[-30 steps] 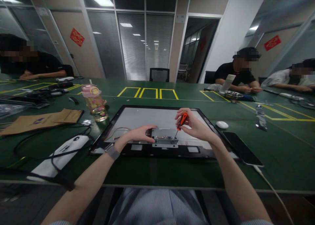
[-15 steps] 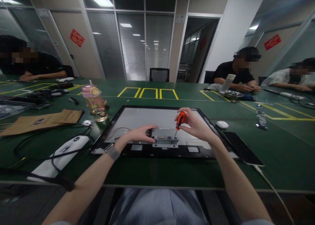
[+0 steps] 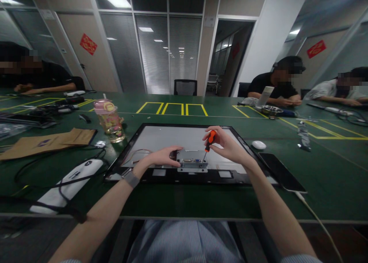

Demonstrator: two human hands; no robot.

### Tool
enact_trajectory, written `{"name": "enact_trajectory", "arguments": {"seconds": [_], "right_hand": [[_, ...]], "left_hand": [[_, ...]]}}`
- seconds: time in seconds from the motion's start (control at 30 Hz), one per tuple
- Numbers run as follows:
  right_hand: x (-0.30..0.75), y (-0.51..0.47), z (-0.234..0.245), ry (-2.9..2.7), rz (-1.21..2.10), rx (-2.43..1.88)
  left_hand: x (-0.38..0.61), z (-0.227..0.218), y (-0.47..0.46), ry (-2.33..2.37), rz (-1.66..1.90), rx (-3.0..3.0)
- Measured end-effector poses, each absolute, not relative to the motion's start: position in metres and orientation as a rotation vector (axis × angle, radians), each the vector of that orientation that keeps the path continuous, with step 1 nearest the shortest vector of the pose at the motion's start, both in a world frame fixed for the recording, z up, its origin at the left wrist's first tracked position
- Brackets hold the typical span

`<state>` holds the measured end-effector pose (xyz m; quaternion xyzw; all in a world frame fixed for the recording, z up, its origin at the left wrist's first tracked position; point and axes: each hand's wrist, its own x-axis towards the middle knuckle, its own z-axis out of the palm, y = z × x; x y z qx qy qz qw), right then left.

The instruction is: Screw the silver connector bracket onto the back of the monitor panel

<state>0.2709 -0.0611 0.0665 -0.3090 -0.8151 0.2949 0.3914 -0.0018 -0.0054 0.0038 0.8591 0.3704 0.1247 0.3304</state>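
bracket (image 3: 192, 165): on a table (image 3: 227, 201), lying over the near side of a pale panel (image 3: 161, 138); we judge it light, stiff metal, perhaps sharp-edged, best held by its ends, away from the connectors (image 3: 188, 160).
left hand (image 3: 165, 156): thumb and fingers grip the bracket's left end between them; how hard they press, we cannot tell.
right hand (image 3: 225, 142): fingers closed around the handle of an orange-and-black screwdriver (image 3: 211, 138), its shaft slanting to the bracket's right end.
screwdriver: light, we would guess, its thick handle the place to hold; the thin tip may slip.
panel: pale sheet in a black frame, flat beneath both hands; we take it for broad and fragile, safest lifted by the frame.
brown bag (image 3: 43, 143): a dark blue mark, too small for us to read.
white case (image 3: 69, 182): dark marking, illegible to us.
red signs (image 3: 88, 44): gold lettering on the doors, beyond our reading.
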Motion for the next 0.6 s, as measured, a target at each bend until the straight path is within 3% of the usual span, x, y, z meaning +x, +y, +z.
{"name": "enact_trajectory", "arguments": {"seconds": [0.47,0.6], "right_hand": [[0.271,-0.059,0.064,-1.950,0.804,-0.831],[0.280,-0.053,0.066,-1.856,0.619,-0.830]], "left_hand": [[-0.005,0.000,-0.002,0.965,0.320,2.255],[-0.004,-0.001,-0.001,0.961,0.315,2.267]]}}
